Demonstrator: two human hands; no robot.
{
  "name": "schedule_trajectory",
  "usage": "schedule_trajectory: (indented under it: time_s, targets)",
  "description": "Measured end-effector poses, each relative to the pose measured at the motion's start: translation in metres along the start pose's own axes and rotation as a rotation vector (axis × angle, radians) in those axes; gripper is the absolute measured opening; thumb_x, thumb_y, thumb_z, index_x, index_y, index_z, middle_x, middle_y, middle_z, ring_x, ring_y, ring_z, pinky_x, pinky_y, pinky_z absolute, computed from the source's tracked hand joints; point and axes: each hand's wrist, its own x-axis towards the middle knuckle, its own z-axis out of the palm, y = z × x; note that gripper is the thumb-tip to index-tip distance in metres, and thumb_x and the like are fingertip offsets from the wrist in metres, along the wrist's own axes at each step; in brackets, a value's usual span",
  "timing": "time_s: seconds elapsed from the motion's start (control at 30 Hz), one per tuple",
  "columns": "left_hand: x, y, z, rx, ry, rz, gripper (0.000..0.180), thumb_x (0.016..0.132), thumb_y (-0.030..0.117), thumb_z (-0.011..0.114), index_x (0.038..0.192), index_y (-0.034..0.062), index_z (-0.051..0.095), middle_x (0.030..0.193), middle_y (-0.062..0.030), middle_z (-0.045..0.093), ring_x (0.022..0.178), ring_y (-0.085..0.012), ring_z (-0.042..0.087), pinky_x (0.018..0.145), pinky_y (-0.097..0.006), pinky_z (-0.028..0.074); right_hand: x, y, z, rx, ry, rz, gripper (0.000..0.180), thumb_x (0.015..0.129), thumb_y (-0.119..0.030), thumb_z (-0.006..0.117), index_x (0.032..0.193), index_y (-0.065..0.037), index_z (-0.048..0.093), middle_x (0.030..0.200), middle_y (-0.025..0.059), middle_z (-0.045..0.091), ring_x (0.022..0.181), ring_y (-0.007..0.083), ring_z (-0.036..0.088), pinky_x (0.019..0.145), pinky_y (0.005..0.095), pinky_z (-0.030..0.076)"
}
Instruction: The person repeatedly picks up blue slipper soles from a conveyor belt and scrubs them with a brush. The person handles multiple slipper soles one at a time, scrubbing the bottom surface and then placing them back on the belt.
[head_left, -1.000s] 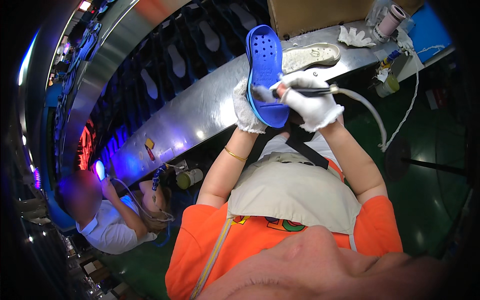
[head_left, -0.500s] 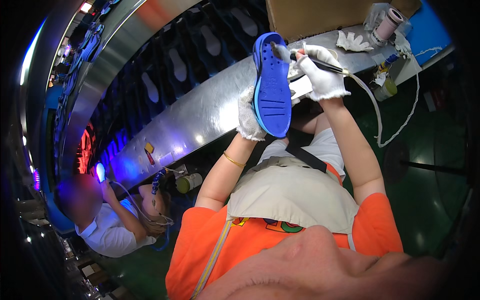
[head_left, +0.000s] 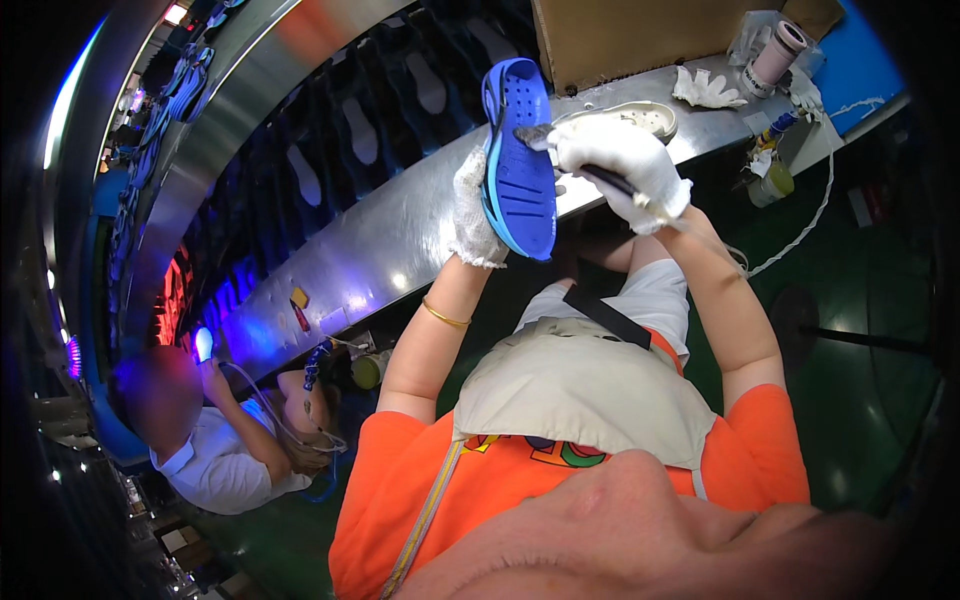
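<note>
My left hand (head_left: 474, 215), in a white knit glove, grips a blue shoe sole (head_left: 528, 195) by its left edge. The sole is held tilted above the metal bench, its inner face with holes and grooves turned up. My right hand (head_left: 625, 160), gloved in white with bare fingertips, is closed around a dark-handled brush (head_left: 612, 179). Its dark bristles (head_left: 533, 136) touch or hover just over the sole's upper part; I cannot tell which. The right fingers are partly hidden behind the hand.
A cream shoe sole (head_left: 655, 117) lies on the metal bench (head_left: 400, 235) behind my right hand. Beyond are a cardboard box (head_left: 640, 40), a white glove (head_left: 705, 88) and a pink bottle (head_left: 775, 58). A conveyor (head_left: 330, 150) carries grey soles. At left sits a person (head_left: 235, 450) holding a glowing sole.
The blue sole and my left hand have shifted slightly left and up. My right hand has turned over and moved lower, taking the brush down the sole. More of the cream sole shows.
</note>
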Motion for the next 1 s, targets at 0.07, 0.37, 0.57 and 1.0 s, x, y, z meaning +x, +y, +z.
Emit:
schedule_trajectory:
  time_s: [0.07,0.37,0.57,1.0]
  targets:
    - [0.001,0.009,0.005,0.062,0.033,0.038,0.046,0.093,0.038,0.040,0.118,0.0017,0.051,0.104,-0.0151,0.061,0.088,-0.0258,0.063,0.077,-0.039,0.055,0.001,-0.004,-0.006,-0.048,-0.077,-0.044,0.015,0.067,0.000,0.063,0.080,-0.007,0.061,0.082,0.0099,0.061,0.080,0.0299,0.061,0.072,0.0341,0.050]
    - [0.037,0.130,0.096,0.520,-0.286,0.215,0.061,0.086,0.048,0.038,0.124,0.0014,0.047,0.112,-0.0174,0.058,0.091,-0.0327,0.063,0.082,-0.047,0.051,-0.021,-0.034,-0.040,0.116,0.305,0.285,0.017,0.072,0.012,0.066,0.081,-0.001,0.063,0.081,0.0094,0.066,0.075,0.0140,0.063,0.068,0.0261,0.052]
    - [0.132,0.262,0.107,1.221,-0.013,0.669,0.061,0.085,0.046,0.040,0.129,0.0044,0.044,0.119,-0.0184,0.054,0.102,-0.0351,0.057,0.089,-0.050,0.045,-0.011,-0.051,-0.015,0.300,0.300,0.278,0.022,0.072,0.016,0.062,0.085,-0.001,0.061,0.083,0.0072,0.062,0.078,0.0128,0.062,0.071,0.0248,0.052]
    - [0.066,0.419,0.010,2.596,1.441,0.558,0.046,0.075,0.038,0.057,0.118,0.0192,0.058,0.115,-0.0114,0.061,0.105,-0.0307,0.058,0.091,-0.043,0.045,-0.022,-0.034,0.007,0.409,0.274,0.518,0.021,0.071,0.016,0.062,0.084,0.000,0.060,0.086,0.0080,0.060,0.079,0.0147,0.063,0.071,0.0264,0.053]
